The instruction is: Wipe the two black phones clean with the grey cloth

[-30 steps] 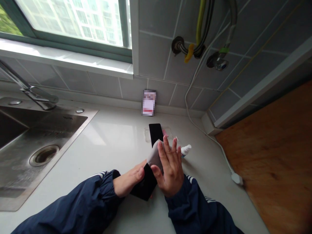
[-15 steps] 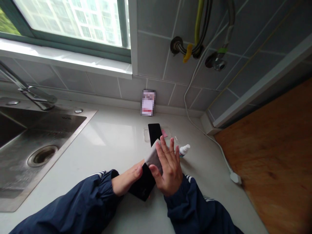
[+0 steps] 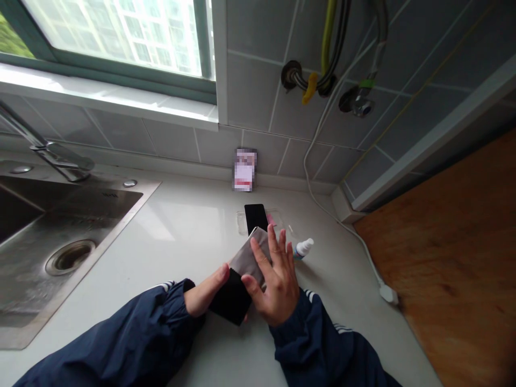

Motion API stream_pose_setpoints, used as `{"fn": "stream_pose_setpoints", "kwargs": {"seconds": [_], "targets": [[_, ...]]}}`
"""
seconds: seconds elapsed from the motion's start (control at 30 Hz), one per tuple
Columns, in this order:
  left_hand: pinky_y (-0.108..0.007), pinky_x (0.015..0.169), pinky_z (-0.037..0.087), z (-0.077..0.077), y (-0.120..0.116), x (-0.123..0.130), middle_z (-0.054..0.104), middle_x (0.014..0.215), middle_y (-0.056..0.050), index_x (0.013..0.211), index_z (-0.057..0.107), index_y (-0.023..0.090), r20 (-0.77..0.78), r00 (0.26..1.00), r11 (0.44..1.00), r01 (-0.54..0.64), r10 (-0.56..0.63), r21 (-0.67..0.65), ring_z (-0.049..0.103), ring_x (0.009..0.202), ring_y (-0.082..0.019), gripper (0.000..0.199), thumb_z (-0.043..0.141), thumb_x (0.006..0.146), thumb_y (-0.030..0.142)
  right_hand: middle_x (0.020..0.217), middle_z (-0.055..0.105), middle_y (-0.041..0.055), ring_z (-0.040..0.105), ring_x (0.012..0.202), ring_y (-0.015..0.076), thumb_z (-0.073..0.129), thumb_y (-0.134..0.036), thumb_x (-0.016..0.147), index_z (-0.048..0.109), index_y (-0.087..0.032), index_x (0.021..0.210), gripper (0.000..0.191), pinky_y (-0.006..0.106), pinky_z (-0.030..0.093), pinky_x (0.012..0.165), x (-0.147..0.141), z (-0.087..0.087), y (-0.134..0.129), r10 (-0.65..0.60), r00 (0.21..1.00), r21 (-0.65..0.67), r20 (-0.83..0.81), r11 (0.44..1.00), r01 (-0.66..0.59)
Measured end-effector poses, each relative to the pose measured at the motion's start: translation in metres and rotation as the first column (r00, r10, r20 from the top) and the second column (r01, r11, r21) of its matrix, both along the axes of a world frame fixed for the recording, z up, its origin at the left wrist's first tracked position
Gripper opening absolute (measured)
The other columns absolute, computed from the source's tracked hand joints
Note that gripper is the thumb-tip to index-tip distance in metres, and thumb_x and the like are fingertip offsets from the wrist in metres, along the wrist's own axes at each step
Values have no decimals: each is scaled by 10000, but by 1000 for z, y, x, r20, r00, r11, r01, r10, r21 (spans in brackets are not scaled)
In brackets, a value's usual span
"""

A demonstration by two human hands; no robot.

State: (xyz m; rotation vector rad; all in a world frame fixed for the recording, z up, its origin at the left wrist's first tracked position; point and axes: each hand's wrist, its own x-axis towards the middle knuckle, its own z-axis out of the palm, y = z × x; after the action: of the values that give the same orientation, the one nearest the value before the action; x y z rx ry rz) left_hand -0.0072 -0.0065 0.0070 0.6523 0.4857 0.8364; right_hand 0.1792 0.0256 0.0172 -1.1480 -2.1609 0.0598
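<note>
My left hand (image 3: 207, 291) grips a flat black item (image 3: 233, 301) from its left side, thumb along the edge and a fingertip showing at the lower right. A grey, cloth-like piece (image 3: 245, 258) adjoins the black part and covers the upper end; I cannot tell which material lies underneath. Across the grey piece lies my right hand (image 3: 276, 285), its fingers stretched out and its thumb spread. Just beyond them, a black-screened phone (image 3: 256, 216) rests on the counter beside a clear case (image 3: 241, 223). A small white spray bottle (image 3: 303, 249) stands right of my right hand.
A steel sink (image 3: 137, 201) with a faucet (image 3: 60, 161) is at the left. Against the tiled wall leans a blurred-out upright rectangle (image 3: 244, 171). A white cable (image 3: 322, 209) runs to a plug (image 3: 388, 293) near the wooden panel (image 3: 451, 258) on the right.
Both hands and the black and grey pieces have shifted slightly left. More of the grey piece now shows between my hands. The phone and bottle stay put.
</note>
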Motion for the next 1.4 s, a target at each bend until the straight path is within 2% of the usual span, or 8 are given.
{"fn": "stream_pose_setpoints", "kwargs": {"seconds": [0.13,0.37,0.63,0.83,0.97,1.1,1.2,1.4], "targets": [[-356,610,586,2,1,4,750,983,-161,1542,335,232,-14,999,998,-51,50,-47,735,667,-262,818,483,879,689,1671,93,113,101,1534,368,292,-571,1024,326,-197,1556,651,609,230,1194,0,-3,-3,42,999,-8,28,999,-42],[-324,563,552,3,5,7,747,846,-136,1430,497,119,73,991,989,-101,109,-110,696,586,-228,779,428,907,692,1614,298,134,178,1529,310,301,-438,1051,236,-128,1578,615,564,262,1206,2,-4,-2,162,984,-1,76,987,-163],[-416,614,574,-4,12,1,749,802,-149,1379,539,98,190,978,989,-63,89,-135,733,682,-313,801,313,923,716,1596,338,131,259,1508,295,326,-389,1056,241,-152,1580,581,539,314,1192,3,-4,2,132,991,24,-7,991,-132],[-411,592,582,1,13,0,732,1081,-190,1468,441,135,261,958,987,-86,119,-135,735,756,-302,764,281,952,675,1557,414,133,310,1491,287,232,-420,1072,368,-122,1529,563,541,287,1208,2,1,-3,223,972,23,-77,975,-222],[-431,599,581,5,14,0,732,1075,-193,1483,423,118,299,948,988,-74,112,-137,731,774,-317,780,288,952,673,1509,491,106,332,1483,269,222,-400,1074,472,-130,1468,539,527,303,1205,3,5,-5,273,958,9,-93,962,-273],[-420,754,547,9,14,1,721,1107,-183,1494,414,122,337,926,975,-110,171,-192,719,870,-305,736,347,964,628,1488,517,94,360,1469,264,233,-421,1071,524,-130,1421,540,546,263,1219,4,7,-7,349,936,-7,-51,937,-350],[-345,795,516,14,14,3,727,1007,-144,1456,464,118,378,895,955,-141,235,-260,705,824,-240,704,436,949,604,1470,539,75,379,1459,263,220,-415,1072,570,-140,1373,538,577,161,1240,4,11,-8,444,896,-31,-18,895,-444],[-207,518,438,17,15,4,633,671,-39,1338,571,114,479,846,914,-22,233,-405,592,550,-131,754,327,931,700,1461,551,54,372,1462,253,237,-397,1068,598,-136,1335,519,554,39,1257,4,16,-10,581,814,-51,-9,812,-581]]}}
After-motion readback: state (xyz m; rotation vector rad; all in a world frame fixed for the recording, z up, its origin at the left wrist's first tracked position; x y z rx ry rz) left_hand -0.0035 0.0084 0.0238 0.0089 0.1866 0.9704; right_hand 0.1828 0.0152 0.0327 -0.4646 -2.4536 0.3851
